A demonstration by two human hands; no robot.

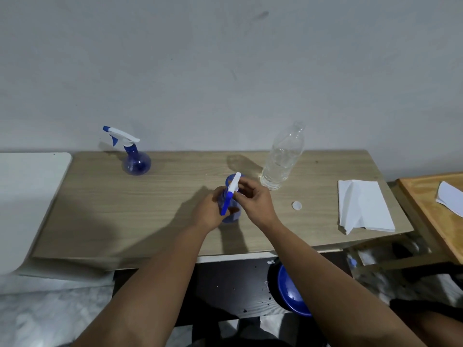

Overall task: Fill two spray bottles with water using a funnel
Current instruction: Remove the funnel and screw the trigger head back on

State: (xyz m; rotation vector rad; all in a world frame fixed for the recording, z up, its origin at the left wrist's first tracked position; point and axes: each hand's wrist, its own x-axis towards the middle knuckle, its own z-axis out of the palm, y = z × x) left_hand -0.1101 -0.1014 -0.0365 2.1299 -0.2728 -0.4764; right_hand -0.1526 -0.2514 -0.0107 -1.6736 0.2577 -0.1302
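Nearest the viewer, below the table edge and to the right of the forearms, a blue round object (293, 294) of unclear kind shows partly. On the wooden table (150, 221), the left hand (209, 211) curls its fingers round the blue body of the near spray bottle (231, 214), which stands between the two hands. The right hand (253, 199) pinches that bottle's white-and-blue spray head (231, 192) between thumb and fingertips, just above the left fingers. Right of the right-hand fingers lie a small white cap (297, 205) and, further right, a folded white paper towel (363, 205). Just beyond the right fingers stands an uncapped clear water bottle (283, 159), partly filled. Well beyond and left of the left fingers stands a second spray bottle (135, 156), spray head fitted, near the wall (225, 71).
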